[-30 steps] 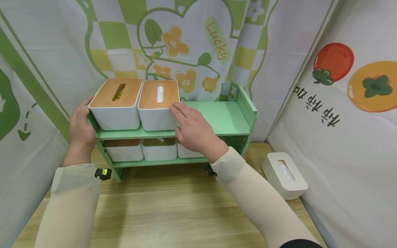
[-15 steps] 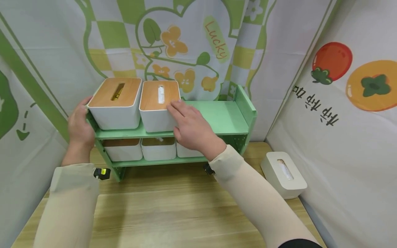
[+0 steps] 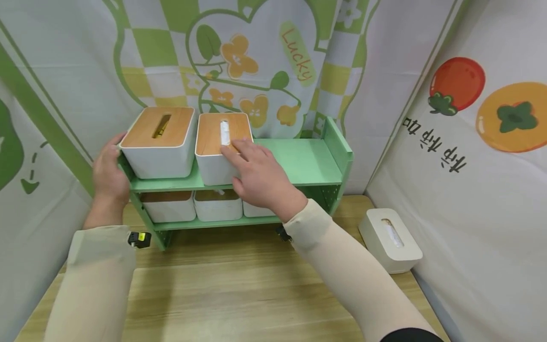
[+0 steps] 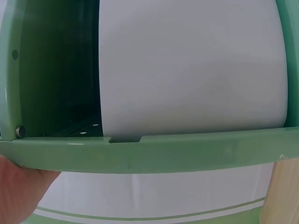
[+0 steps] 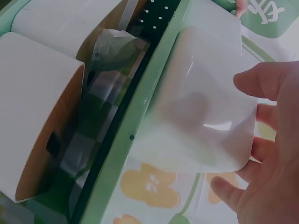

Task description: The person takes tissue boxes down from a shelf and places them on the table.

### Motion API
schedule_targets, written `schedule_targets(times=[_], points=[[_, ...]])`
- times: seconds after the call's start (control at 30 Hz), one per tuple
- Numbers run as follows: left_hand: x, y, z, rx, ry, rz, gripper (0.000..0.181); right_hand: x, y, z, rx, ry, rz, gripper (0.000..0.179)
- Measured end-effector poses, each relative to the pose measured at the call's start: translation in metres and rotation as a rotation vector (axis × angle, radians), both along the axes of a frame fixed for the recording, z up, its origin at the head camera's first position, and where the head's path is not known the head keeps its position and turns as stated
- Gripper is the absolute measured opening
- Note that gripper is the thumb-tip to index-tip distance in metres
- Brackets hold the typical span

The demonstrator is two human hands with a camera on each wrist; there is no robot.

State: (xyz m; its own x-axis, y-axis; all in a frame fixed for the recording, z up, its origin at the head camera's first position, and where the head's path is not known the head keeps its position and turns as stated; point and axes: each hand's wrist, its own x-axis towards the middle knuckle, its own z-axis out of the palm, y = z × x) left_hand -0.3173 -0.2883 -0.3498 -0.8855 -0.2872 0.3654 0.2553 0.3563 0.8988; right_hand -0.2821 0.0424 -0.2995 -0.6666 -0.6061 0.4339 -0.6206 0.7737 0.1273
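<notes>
A white tissue box with a wooden lid [image 3: 224, 166] stands on the upper board of the green shelf [image 3: 307, 159], turned slightly, a tissue showing in its slot. My right hand [image 3: 267, 178] grips its front right part, fingers over the lid and thumb down by the front face. To its left, across a narrow gap, stands a second wooden-lidded tissue box [image 3: 160, 164] with something yellow in the slot. My left hand [image 3: 110, 178] holds the shelf's left end beside that box. In the left wrist view only part of this hand shows, beyond the green side panel [image 4: 177, 151].
Several white boxes with wooden lids [image 3: 168, 209] sit on the lower board. An all-white tissue box [image 3: 391, 242] stands on the wooden table [image 3: 239, 289] at the right, by the printed cloth wall [image 3: 478, 190]. A raised end panel [image 3: 337, 142] bounds the shelf's right side.
The tissue box under my right hand has shifted a little right and forward, widening the gap to its neighbour. My right hand has slid left across its lid. My left hand stays put.
</notes>
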Motion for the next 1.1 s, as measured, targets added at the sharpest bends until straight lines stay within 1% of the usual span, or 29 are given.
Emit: schedule_targets(times=[0.1, 0.33, 0.47, 0.63, 0.9, 1.0, 1.1], points=[[0.001, -0.001, 0.000, 0.008, -0.001, 0.001, 0.054, 0.000, 0.001, 0.000, -0.002, -0.010, -0.009, 0.060], [-0.001, -0.002, 0.001, 0.006, 0.034, 0.016, 0.055, 0.003, 0.008, 0.000, -0.059, 0.029, 0.029, 0.059], [-0.002, -0.002, 0.000, 0.009, 0.036, 0.011, 0.056, 0.007, 0.013, 0.000, -0.073, 0.025, 0.025, 0.059], [-0.001, -0.001, 0.001, -0.001, 0.023, 0.010, 0.056, 0.009, 0.022, -0.001, -0.095, 0.022, 0.017, 0.056], [-0.001, -0.001, 0.001, -0.009, 0.021, 0.009, 0.056, 0.010, 0.042, -0.001, -0.146, 0.058, 0.032, 0.052], [-0.002, -0.002, 0.001, -0.006, 0.006, 0.004, 0.055, 0.011, 0.051, -0.001, -0.160, 0.073, 0.037, 0.050], [-0.002, -0.002, 0.000, 0.001, -0.011, -0.001, 0.055, 0.013, 0.060, -0.001, -0.159, 0.071, 0.007, 0.050]])
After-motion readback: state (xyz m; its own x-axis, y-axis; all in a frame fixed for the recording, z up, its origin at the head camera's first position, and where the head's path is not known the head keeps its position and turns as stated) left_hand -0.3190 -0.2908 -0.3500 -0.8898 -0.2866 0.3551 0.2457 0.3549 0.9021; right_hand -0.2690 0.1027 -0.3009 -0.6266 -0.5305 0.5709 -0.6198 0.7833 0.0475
